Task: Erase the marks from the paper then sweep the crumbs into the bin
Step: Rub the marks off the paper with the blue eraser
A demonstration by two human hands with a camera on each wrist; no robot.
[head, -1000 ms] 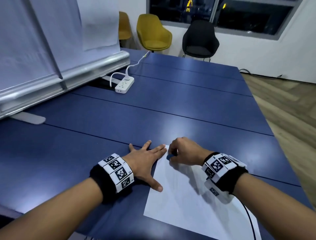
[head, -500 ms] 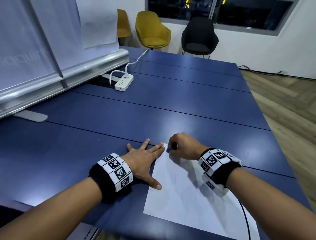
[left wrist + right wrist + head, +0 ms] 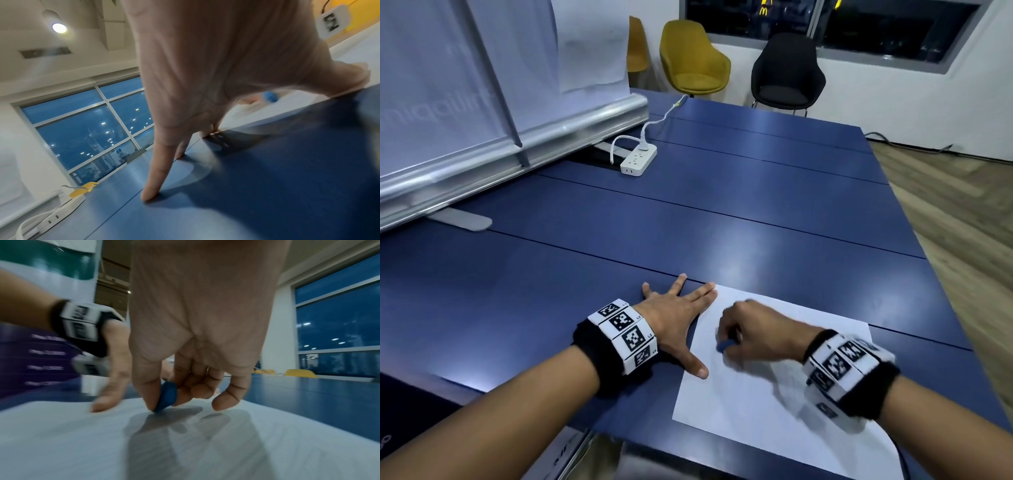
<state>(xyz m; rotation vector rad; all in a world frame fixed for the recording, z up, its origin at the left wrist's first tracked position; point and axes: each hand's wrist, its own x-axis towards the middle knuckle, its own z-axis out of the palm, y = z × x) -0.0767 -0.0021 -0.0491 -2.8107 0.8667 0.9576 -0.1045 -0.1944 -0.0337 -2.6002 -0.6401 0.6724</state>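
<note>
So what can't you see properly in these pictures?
- Marks on the paper: too faint in the head view, blurred in the right wrist view.
- Bin: outside every view.
- Crumbs: too small to see.
- Eraser: mostly hidden by the right hand in the head view.

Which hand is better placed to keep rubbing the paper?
Right. The right hand pinches the blue eraser against the paper; the left hand lies flat, bracing its edge.

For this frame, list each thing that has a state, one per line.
paper: flat on the table, near its front edge
eraser: pinched, touching paper
left hand: flat, fingers spread, thumb on the paper's edge
right hand: pinches the eraser
power strip: one cord plugged in
</note>
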